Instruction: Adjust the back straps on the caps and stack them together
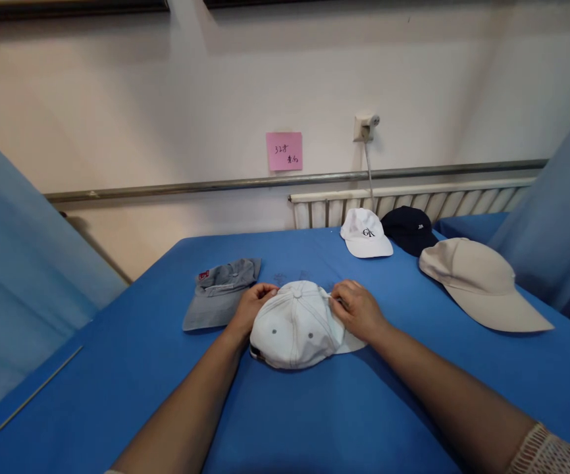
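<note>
A pale, nearly white baseball cap with contrast stitching rests on the blue-covered table in front of me, its brim pointing right. My left hand grips the crown's far left side, with the fingertips partly hidden behind it. On the other side, my right hand pinches the fabric where crown and brim meet. Just beyond my left hand lies a grey cap with a red patch, its crown slumped.
Farther back sit a white cap with black letters and a dark navy cap. A beige cap lies at the right. A thin stick is at the left edge. Blue curtains hang at both sides.
</note>
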A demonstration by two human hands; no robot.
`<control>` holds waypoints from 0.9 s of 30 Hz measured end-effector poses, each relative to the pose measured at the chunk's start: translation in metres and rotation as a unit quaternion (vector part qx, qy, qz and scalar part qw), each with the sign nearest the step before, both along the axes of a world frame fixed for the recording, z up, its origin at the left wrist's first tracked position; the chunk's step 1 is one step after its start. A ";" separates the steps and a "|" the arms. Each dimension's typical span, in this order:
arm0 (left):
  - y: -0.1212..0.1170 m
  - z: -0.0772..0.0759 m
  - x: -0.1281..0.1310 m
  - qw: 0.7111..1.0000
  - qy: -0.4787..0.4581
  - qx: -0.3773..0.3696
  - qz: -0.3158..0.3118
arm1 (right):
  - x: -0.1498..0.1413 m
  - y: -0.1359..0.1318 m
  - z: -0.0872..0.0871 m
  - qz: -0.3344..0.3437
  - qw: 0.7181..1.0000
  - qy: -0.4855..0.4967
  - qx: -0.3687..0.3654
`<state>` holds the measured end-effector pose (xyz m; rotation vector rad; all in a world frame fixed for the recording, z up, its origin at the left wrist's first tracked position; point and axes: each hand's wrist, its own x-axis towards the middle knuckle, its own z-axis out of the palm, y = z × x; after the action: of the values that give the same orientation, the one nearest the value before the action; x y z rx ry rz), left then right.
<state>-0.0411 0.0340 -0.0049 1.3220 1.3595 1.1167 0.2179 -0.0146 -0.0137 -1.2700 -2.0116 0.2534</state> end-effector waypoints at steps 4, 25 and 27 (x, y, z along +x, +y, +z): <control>0.000 0.000 0.001 1.000 0.000 -0.004 0.007 | 0.007 0.003 -0.004 -0.009 0.991 0.130 -0.032; -0.006 0.008 0.005 1.000 -0.016 -0.002 0.008 | 0.050 0.016 -0.015 -0.145 0.963 0.081 -0.214; -0.006 0.008 0.005 1.000 -0.018 -0.005 0.004 | 0.051 0.018 -0.016 -0.115 0.935 0.121 -0.313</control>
<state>-0.0358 0.0278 0.0030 1.2848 1.3438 1.1317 0.2692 0.0035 -0.0298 -1.7419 -1.5970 0.9453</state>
